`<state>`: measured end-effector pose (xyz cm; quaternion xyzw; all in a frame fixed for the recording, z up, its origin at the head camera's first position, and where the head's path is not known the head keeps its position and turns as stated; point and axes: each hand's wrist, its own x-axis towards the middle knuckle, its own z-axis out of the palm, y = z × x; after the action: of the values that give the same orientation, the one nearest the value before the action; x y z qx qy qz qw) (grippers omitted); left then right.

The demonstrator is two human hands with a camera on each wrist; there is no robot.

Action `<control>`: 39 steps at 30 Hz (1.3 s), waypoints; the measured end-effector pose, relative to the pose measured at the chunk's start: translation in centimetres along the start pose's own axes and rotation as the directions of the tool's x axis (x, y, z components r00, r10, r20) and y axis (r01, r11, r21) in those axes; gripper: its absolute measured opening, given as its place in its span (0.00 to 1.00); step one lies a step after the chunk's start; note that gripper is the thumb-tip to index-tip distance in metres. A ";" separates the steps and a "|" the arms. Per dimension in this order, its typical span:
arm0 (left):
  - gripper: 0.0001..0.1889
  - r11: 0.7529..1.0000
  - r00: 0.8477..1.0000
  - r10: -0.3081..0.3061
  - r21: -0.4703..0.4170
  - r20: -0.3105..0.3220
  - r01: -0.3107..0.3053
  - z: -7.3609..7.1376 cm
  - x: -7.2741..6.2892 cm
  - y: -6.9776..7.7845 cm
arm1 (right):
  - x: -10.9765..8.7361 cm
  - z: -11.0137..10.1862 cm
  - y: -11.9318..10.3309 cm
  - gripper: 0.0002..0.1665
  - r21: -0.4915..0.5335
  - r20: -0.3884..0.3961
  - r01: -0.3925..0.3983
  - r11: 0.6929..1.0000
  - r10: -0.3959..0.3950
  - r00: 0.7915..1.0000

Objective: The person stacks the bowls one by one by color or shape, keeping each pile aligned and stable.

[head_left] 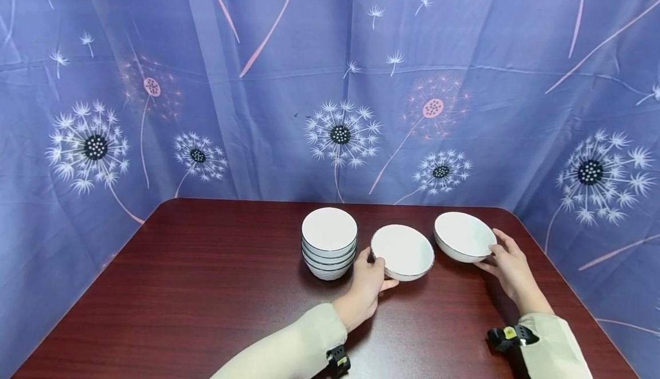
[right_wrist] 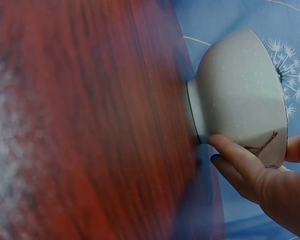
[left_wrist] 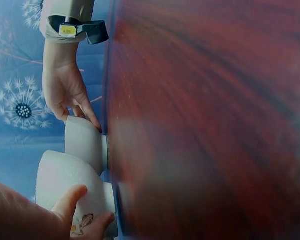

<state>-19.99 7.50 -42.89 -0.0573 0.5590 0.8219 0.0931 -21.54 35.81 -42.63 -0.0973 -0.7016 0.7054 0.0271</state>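
A white bowl with a thin dark rim [head_left: 402, 253] stands right of the middle of the table, and my left hand [head_left: 363, 290] grips its near left side. In the left wrist view, thumb and fingers lie against this bowl's wall [left_wrist: 65, 175], near a small brown plant print. Farther right, my right hand [head_left: 513, 270] holds a second white bowl [head_left: 464, 236] by its right side. The right wrist view shows fingers by that bowl's foot [right_wrist: 230, 85] and the thumb at the rim. Whether either foot touches the table is hard to tell.
Immediately left of my left hand is a stack of several matching bowls [head_left: 330, 244]. Everything stands on a dark red wooden table [head_left: 206, 276]. A blue dandelion-print cloth [head_left: 258, 110] hangs behind the back edge and along both sides.
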 end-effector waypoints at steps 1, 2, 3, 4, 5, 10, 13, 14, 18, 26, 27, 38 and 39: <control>0.31 1.000 1.000 0.001 -0.003 0.002 -0.001 0.0 -0.1 0.0 | 0.0 0.0 0.0 0.37 0.000 0.000 0.001 1.000 -0.001 1.000; 0.31 1.000 1.000 0.002 -0.003 0.004 -0.002 0.0 -0.1 0.0 | 0.0 0.0 0.0 0.37 -0.001 0.000 0.001 1.000 -0.001 1.000; 0.31 1.000 1.000 0.003 -0.004 0.005 -0.003 -0.1 -0.2 0.0 | 0.0 0.0 0.0 0.37 -0.002 -0.001 0.001 1.000 -0.001 1.000; 0.31 1.000 1.000 0.003 0.000 0.008 -0.003 -0.1 -0.2 -0.1 | 0.0 -0.1 0.0 0.37 -0.005 -0.001 0.001 1.000 -0.001 1.000; 0.31 1.000 1.000 0.003 0.002 0.009 -0.003 -0.1 -0.3 -0.1 | 0.0 -0.1 0.0 0.37 -0.006 0.000 0.001 1.000 -0.001 1.000; 0.31 1.000 1.000 0.007 0.009 0.016 -0.007 -0.3 -0.5 -0.1 | -0.1 0.0 0.1 0.37 -0.009 -0.003 0.005 1.000 -0.005 1.000; 0.30 1.000 1.000 0.008 0.011 0.019 -0.008 -0.3 -0.5 -0.1 | -0.1 0.0 0.1 0.37 -0.009 -0.004 0.006 1.000 -0.006 1.000; 0.30 1.000 1.000 0.010 0.011 0.021 -0.010 -0.3 -0.5 -0.1 | -0.1 0.0 0.1 0.37 -0.007 -0.002 0.004 1.000 -0.004 1.000; 0.30 1.000 0.999 0.012 0.026 0.030 -0.012 -0.4 -0.4 -0.1 | 0.0 -0.1 0.1 0.37 -0.002 -0.001 -0.003 1.000 0.003 1.000; 0.30 0.980 0.999 0.003 0.198 0.047 -0.013 -0.6 -0.2 0.3 | 0.0 -0.3 0.3 0.37 -0.003 0.009 -0.004 1.000 0.004 1.000; 0.31 0.970 0.999 0.016 0.243 0.045 -0.026 -0.6 -0.2 0.5 | 0.0 -0.3 0.3 0.37 -0.007 0.011 0.001 1.000 -0.001 1.000; 0.51 0.778 0.982 0.143 0.599 0.125 -0.190 -1.1 1.0 1.9 | 0.2 -0.3 0.3 0.37 -0.005 0.014 0.024 1.000 -0.024 1.000; 0.52 0.770 0.981 0.141 0.608 0.136 -0.195 -1.2 1.2 2.0 | 0.2 -0.3 0.3 0.37 -0.005 0.015 0.026 1.000 -0.026 1.000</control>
<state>-21.57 5.83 -41.78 0.0603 0.7957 0.6001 0.0559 -21.69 36.17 -42.97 -0.0831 -0.7046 0.7041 0.0307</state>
